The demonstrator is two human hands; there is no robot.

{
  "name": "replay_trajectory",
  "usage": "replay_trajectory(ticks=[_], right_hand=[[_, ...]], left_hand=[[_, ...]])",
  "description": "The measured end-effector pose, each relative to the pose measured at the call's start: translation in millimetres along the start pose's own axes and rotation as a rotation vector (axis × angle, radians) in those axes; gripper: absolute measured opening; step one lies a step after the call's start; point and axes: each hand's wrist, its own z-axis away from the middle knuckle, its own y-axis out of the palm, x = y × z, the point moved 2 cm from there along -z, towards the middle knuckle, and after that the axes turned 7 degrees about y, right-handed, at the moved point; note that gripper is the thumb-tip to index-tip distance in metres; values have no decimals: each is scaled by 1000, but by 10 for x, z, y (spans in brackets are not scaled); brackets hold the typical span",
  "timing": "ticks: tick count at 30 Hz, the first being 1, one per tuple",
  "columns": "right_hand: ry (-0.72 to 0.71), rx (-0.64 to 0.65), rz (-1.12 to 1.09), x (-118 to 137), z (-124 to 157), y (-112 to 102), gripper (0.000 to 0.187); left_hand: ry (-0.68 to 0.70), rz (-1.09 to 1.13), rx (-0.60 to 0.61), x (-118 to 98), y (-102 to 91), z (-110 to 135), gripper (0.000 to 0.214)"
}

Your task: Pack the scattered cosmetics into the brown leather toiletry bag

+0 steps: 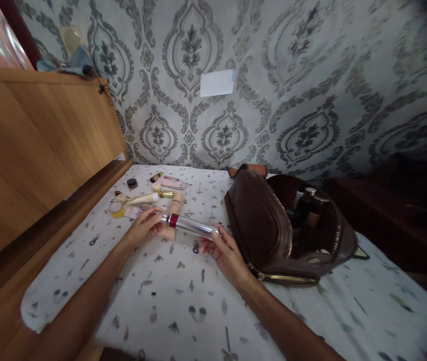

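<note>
Spanning both hands, silver tube [186, 223], left hand [143, 228], right hand [223, 253] at ends

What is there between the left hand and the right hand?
In the head view, a silver tube with a red band spans the gap; the left hand and right hand each hold one end.

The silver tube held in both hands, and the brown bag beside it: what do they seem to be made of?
Silver tube: probably polished metal or metallised plastic; it shines with bright highlights and has a glossy red band. Brown bag: seemingly suede or soft faux leather; its surface is matt and slightly napped, with a gold-coloured metal zip.
</note>
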Motion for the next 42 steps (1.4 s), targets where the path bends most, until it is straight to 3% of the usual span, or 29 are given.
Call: replay_trajectory(ticks=[9,19,24,31,34,39,42], right_hand=[[-127,50,243,-36,11,-38,45],[12,-68,-50,6,-19,-10,48],[13,-75,-73,19,-9,13,47],[19,-56,-57,21,-1,18,47],[14,-69,-72,18,-15,5,46],[11,-73,-83,13,-23,-3,44],[12,-65,-64,16,-10,6,44]], left_hand=[[-23,-93,42,-3,-38,21,46],[126,-15,119,-78,8,23,50],[61,-49,40,-52,-2,36,65],[10,-147,6,11,-24,9,53],[68,-136,34,-57,-46,15,45],[155,-110,46,-89,-51,28,73],[112,-186,36,-37,-21,27,52]])
